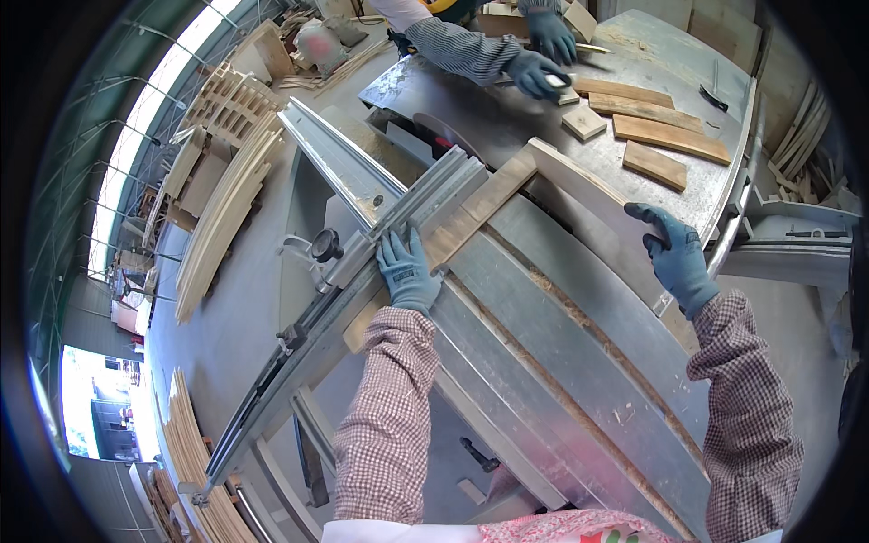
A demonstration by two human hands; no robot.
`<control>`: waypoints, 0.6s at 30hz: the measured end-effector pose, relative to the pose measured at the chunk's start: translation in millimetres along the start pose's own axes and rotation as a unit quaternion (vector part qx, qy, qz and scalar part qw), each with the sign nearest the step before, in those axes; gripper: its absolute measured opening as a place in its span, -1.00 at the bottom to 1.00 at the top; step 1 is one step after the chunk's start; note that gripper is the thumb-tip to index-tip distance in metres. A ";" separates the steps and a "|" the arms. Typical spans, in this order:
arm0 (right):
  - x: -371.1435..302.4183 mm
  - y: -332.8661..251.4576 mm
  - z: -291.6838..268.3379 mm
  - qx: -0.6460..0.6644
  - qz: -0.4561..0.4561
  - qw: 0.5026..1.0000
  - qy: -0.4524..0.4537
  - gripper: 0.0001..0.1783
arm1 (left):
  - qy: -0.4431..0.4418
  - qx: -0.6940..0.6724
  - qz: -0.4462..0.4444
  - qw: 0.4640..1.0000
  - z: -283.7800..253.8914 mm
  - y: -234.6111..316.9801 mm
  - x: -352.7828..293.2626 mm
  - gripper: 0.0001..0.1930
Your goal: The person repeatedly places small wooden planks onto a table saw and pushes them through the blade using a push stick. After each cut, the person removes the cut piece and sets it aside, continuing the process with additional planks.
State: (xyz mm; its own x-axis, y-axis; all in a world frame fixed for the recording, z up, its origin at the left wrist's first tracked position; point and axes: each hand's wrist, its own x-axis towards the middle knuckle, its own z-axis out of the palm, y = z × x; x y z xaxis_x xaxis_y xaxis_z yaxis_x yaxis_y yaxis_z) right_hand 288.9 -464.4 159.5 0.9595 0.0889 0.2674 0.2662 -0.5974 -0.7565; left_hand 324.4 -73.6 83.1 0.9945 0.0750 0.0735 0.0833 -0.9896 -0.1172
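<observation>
My left hand [407, 271], in a blue-grey work glove, lies with fingers stretched out against a metal fence [425, 204]. Beside its fingertips, a wooden board [480, 206] runs along the fence across the grooved metal saw table [561, 299]. My right hand [677, 258], gloved alike, is raised at the right with fingers loosely bent and apart. Nothing shows in it. Its index fingertip is near the upper edge of a pale upright rip fence [579, 190]; I cannot tell whether they touch.
Across the table a co-worker's gloved hand [534, 74] holds a small pale wood block [556, 81]. Several cut wood pieces [670, 140] lie near it. A dark saw blade [439, 129] shows beyond the fence. Stacked planks [226, 208] stand on the floor at left.
</observation>
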 end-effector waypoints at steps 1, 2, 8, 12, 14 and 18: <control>-1.3 -3.0 -1.0 -0.030 0.015 0.999 -0.012 -0.48 | -0.002 0.003 0.002 1.000 -0.6 0.2 0.8 0.10; -3.0 1.0 -0.7 -0.038 0.027 0.999 -0.012 -0.48 | -0.004 0.006 0.005 1.000 -1.6 0.6 1.4 0.10; -3.2 -0.1 1.1 -0.002 0.017 1.000 -0.014 -0.48 | -0.011 -0.032 -0.026 0.999 -6.7 7.3 16.5 0.16; -2.2 -4.7 -8.8 -0.046 -0.013 0.998 -0.028 -0.46 | -0.004 -0.027 -0.014 1.000 -1.9 9.1 18.7 0.13; -2.8 -10.7 -9.1 -0.069 -0.029 0.997 -0.026 -0.47 | -0.006 -0.029 -0.018 0.999 -0.3 8.2 16.4 0.12; 5.5 -10.4 -1.8 -0.095 -0.035 0.995 -0.011 -0.55 | -0.002 -0.031 -0.023 0.999 -0.1 9.0 15.8 0.13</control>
State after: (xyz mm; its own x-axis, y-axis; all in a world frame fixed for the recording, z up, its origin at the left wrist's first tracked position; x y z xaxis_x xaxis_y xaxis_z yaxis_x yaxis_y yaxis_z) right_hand 291.2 -459.1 169.9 0.9419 0.1512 0.3001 0.3113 -0.7288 -0.6099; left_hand 340.9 -81.3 83.4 0.9901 0.1204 0.0726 0.1244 -0.9908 -0.0531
